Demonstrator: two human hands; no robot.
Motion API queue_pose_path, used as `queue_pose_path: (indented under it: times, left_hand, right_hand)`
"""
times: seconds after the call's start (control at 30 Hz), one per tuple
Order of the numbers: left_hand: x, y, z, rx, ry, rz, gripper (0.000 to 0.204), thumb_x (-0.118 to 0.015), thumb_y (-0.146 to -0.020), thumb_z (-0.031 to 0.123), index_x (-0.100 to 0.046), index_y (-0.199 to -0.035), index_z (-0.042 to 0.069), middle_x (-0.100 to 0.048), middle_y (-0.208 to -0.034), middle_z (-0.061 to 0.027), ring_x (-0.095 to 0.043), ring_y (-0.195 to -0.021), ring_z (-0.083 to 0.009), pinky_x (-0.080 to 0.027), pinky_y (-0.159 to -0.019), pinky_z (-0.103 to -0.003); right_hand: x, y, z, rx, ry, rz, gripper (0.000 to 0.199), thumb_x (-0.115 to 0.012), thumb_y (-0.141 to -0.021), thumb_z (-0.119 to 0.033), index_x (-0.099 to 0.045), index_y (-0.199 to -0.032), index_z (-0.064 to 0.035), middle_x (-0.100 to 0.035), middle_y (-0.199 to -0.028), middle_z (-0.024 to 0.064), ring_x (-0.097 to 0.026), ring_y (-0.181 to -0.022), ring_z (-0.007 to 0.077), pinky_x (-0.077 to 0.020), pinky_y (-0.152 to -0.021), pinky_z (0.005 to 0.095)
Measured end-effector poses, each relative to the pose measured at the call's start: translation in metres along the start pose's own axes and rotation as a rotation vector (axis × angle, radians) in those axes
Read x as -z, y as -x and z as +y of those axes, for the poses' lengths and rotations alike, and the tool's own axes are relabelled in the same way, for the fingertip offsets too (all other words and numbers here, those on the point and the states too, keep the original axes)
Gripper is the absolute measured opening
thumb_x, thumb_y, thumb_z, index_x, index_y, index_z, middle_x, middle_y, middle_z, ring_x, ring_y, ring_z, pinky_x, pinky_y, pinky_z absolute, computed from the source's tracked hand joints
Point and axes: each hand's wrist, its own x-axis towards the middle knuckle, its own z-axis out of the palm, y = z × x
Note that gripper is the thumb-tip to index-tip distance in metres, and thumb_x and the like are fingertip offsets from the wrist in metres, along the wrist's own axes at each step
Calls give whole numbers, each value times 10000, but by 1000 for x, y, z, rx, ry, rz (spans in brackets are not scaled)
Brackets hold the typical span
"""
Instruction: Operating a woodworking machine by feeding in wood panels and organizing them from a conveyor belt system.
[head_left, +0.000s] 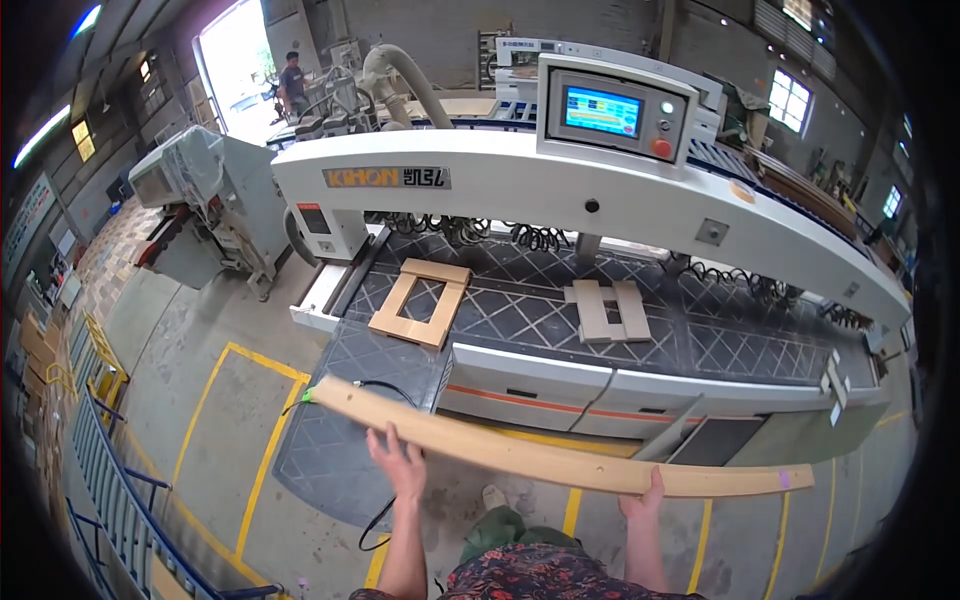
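Note:
Across the front of me I hold a long, light wooden board [520, 459], raised above the floor and the machine's table. A few small round spots show along its face, and a purple mark is near its right end. My left hand [398, 462] grips its lower edge left of the middle, the fingertips partly behind the wood. Farther right, my right hand [642, 497] clasps the lower edge, thumb up on the near face. A small green thing [307, 395] shows at the board's left end, with a black hose [385, 388] nearby; whether they join is hidden.
On the dark machine table [385, 440] lie a wooden frame [388, 312] and pale wooden pieces [633, 312]. A white beam with a control panel [612, 108] spans it. A blue-railed roller conveyor [115, 475] stands at left. Far back, a person [292, 82] is by the doorway.

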Motion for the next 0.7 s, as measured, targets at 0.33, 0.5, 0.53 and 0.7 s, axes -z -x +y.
queue_pose_path:
  times: [0.33,0.5,0.53,0.7]
  left_hand:
    - [-110,-28,107,-81,206,-436,520,-624,-887,138,-471,-1373,35,-297,-1471,-302,-303,-1354,-466,-314,-1110,-485]
    - [-135,19,63,82,168,-602,458,-624,-878,134,-532,-1319,56,-355,-1450,-266,-386,-1310,-440,-361,-1082,-463]
    - [-137,24,49,146,149,-620,444,-628,-868,130,-551,-1300,59,-385,-1431,-256,-416,-1289,-431,-378,-1069,-455]
    - [-155,22,3,554,15,-377,407,-621,-814,73,-601,-1210,-23,-573,-1185,-249,-523,-1178,-392,-422,-1020,-415]
  right_hand:
    - [-133,-178,3,9,-2,103,507,-481,-964,-447,-496,-1333,-101,-566,-1317,131,-505,-1253,312,-397,-1055,487]
    - [-190,-294,-1,-14,-57,90,515,-488,-960,-473,-492,-1327,-112,-584,-1291,111,-512,-1249,323,-402,-1048,502]
    - [-206,-311,6,-33,-98,108,510,-488,-960,-478,-497,-1323,-120,-587,-1290,103,-516,-1246,326,-402,-1048,504]
    - [-276,-397,15,-38,11,105,519,-451,-972,-498,-505,-1314,-112,-568,-1327,102,-517,-1249,323,-387,-1065,512]
